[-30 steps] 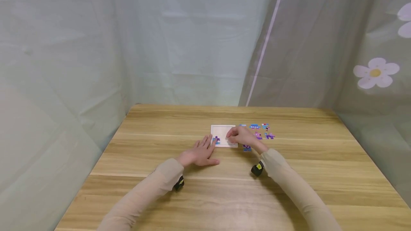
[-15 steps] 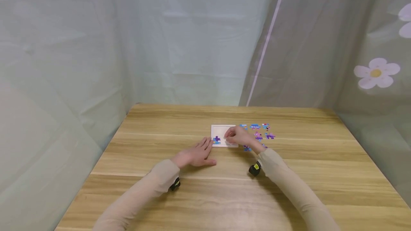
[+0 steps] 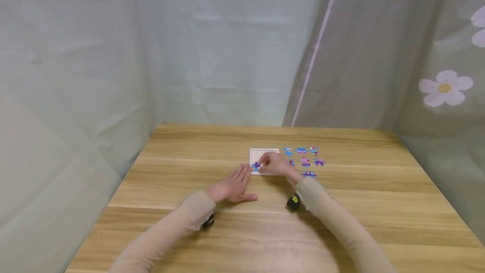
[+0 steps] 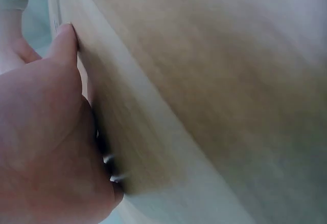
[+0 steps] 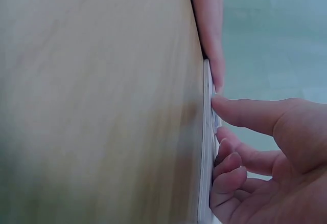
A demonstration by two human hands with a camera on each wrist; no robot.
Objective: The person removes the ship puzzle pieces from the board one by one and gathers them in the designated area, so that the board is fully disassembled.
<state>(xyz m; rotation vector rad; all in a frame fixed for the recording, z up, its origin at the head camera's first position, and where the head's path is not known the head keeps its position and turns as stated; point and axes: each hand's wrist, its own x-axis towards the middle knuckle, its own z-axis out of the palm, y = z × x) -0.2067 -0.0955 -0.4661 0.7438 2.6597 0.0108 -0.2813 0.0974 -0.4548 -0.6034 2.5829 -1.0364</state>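
A white puzzle tray (image 3: 264, 149) lies flat on the table. A purple and blue puzzle piece (image 3: 256, 165) sits in its lower left corner. My right hand (image 3: 275, 164) reaches over the tray. In the right wrist view, the thumb and a finger of that right hand (image 5: 286, 147) close in on the puzzle piece (image 5: 215, 123), low over the tray's edge (image 5: 203, 168). My left hand (image 3: 235, 186) lies flat, its straight fingertips at the tray's left side and the thumb spread. The left wrist view shows the back of the left hand (image 4: 46, 132) near the table.
Right of the tray lie several loose puzzle pieces (image 3: 305, 161) in rough rows. The right forearm hides part of that area. The wooden table (image 3: 242, 239) spreads toward me on all sides. Pale curtains (image 3: 235, 54) hang behind it.
My right hand has moved left and slightly down to the puzzle piece in the tray. My left hand has drawn its fingers off that puzzle piece to the tray's left edge.
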